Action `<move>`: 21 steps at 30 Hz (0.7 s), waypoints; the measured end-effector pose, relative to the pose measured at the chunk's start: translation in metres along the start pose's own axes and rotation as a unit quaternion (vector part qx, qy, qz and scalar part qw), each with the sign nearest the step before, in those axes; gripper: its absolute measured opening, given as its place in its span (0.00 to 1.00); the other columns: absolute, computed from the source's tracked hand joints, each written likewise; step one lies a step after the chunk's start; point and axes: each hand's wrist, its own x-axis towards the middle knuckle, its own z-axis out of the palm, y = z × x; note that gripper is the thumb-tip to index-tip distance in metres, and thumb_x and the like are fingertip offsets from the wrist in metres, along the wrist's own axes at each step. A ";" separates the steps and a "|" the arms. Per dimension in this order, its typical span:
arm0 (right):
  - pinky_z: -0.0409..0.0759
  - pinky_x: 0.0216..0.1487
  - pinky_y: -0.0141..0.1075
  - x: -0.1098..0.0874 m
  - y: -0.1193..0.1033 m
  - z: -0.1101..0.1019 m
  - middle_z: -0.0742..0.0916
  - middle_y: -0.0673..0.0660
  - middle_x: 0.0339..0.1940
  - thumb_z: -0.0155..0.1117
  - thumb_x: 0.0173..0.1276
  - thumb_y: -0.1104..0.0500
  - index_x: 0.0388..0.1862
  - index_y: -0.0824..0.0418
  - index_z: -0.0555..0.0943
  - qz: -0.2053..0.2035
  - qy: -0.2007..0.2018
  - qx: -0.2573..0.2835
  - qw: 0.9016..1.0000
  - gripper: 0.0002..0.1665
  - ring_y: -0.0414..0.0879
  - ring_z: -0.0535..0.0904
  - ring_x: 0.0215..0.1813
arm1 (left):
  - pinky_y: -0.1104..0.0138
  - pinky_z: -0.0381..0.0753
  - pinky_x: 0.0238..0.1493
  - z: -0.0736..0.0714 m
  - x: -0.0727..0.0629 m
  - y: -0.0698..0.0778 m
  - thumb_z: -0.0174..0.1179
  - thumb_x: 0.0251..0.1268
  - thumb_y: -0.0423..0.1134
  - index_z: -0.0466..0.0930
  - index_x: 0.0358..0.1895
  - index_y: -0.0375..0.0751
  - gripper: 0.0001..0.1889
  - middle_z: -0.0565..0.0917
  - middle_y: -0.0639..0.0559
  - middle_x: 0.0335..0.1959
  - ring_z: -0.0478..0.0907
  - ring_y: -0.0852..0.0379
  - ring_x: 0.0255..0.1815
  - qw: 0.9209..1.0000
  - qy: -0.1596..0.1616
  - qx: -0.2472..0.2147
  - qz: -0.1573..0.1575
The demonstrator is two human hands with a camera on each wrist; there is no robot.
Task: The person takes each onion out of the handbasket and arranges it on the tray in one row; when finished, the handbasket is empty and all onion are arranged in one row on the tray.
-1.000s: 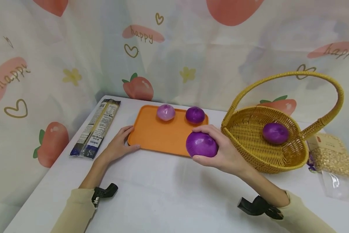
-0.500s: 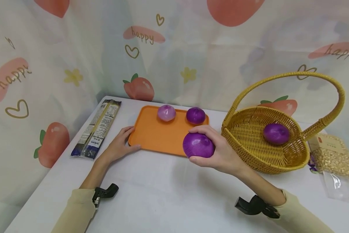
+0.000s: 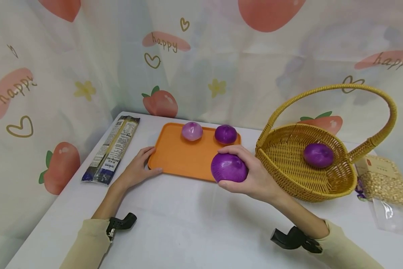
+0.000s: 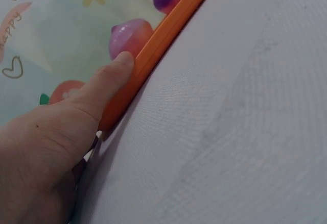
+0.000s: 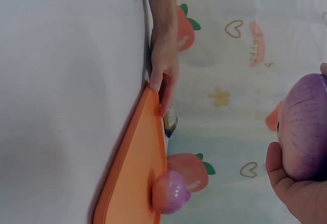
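Observation:
My right hand (image 3: 251,172) grips a large purple onion (image 3: 229,168), raised above the near right part of an orange tray (image 3: 181,155). Its thumb is under the onion and its fingers wrap the far side; in the right wrist view the onion (image 5: 306,127) shows fine streaks. At the tray's near left corner, my left hand (image 3: 140,168) holds the rim, thumb along the front edge and fingers along the left side. A pale pink-purple onion (image 3: 192,131) and a dark purple onion (image 3: 226,134) sit along the tray's far side.
A yellow wicker basket (image 3: 278,179) with a tall handle stands on the right, with a purple onion (image 3: 318,155) inside. Beside it lies a clear bag of pale grains (image 3: 386,183). A long noodle-like packet (image 3: 112,149) lies left of the tray. Printed cloth hangs behind the table.
My right hand has shifted slightly left with the onion, then stayed nearly still over the last half second. My left hand keeps its place at the tray's corner.

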 end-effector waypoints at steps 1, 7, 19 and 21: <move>0.84 0.50 0.39 0.000 0.000 0.000 0.78 0.51 0.59 0.78 0.49 0.63 0.61 0.54 0.73 0.000 -0.001 0.002 1.000 0.39 0.46 0.77 0.56 | 0.48 0.56 0.77 0.000 0.000 0.000 0.69 0.55 0.56 0.57 0.75 0.38 0.48 0.57 0.43 0.76 0.53 0.43 0.78 1.000 0.000 -0.001 -0.001; 0.84 0.50 0.38 0.000 0.002 0.002 0.78 0.50 0.58 0.78 0.49 0.63 0.59 0.53 0.73 0.000 -0.009 0.011 1.000 0.38 0.46 0.77 0.56 | 0.48 0.56 0.77 0.000 0.000 0.000 0.69 0.55 0.57 0.56 0.75 0.38 0.48 0.57 0.44 0.76 0.53 0.43 0.78 1.000 -0.001 -0.003 -0.004; 0.84 0.50 0.41 0.002 0.004 0.004 0.78 0.51 0.58 0.78 0.48 0.63 0.59 0.53 0.73 0.004 -0.004 0.006 1.000 0.38 0.48 0.77 0.56 | 0.49 0.56 0.78 0.000 0.000 0.000 0.68 0.55 0.58 0.57 0.75 0.40 0.48 0.57 0.46 0.76 0.53 0.45 0.78 1.000 -0.001 -0.001 -0.012; 0.84 0.50 0.43 0.002 0.005 0.004 0.78 0.52 0.58 0.78 0.49 0.62 0.59 0.52 0.73 0.007 -0.004 0.008 1.000 0.38 0.49 0.77 0.56 | 0.49 0.56 0.78 0.000 0.000 0.000 0.68 0.55 0.59 0.57 0.75 0.40 0.48 0.57 0.46 0.76 0.53 0.45 0.78 1.000 -0.002 -0.001 -0.014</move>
